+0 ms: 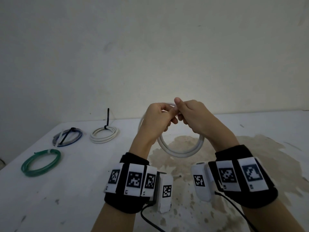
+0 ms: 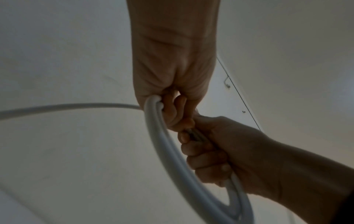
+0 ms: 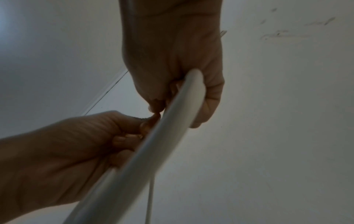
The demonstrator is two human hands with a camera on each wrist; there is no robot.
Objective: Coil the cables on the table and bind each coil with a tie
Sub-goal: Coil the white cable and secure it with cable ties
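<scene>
A white cable coil (image 1: 181,150) hangs in the air above the table, held at its top by both hands. My left hand (image 1: 158,117) curls its fingers round the coil's strands (image 2: 153,118). My right hand (image 1: 189,114) grips the same bundle right beside it, thumb up. In the left wrist view the right hand (image 2: 220,151) wraps the strands just below the left hand's fingers (image 2: 176,115). The right wrist view shows the white cable (image 3: 172,121) running through my right hand (image 3: 182,91), with my left hand (image 3: 95,144) beside it.
On the white table (image 1: 83,181) at the left lie three bound coils: a green one (image 1: 41,163), a blue and clear one (image 1: 67,137) with a black tie, and a white one (image 1: 104,134) whose black tie (image 1: 107,118) sticks up. A brown stain (image 1: 250,156) spreads under my hands.
</scene>
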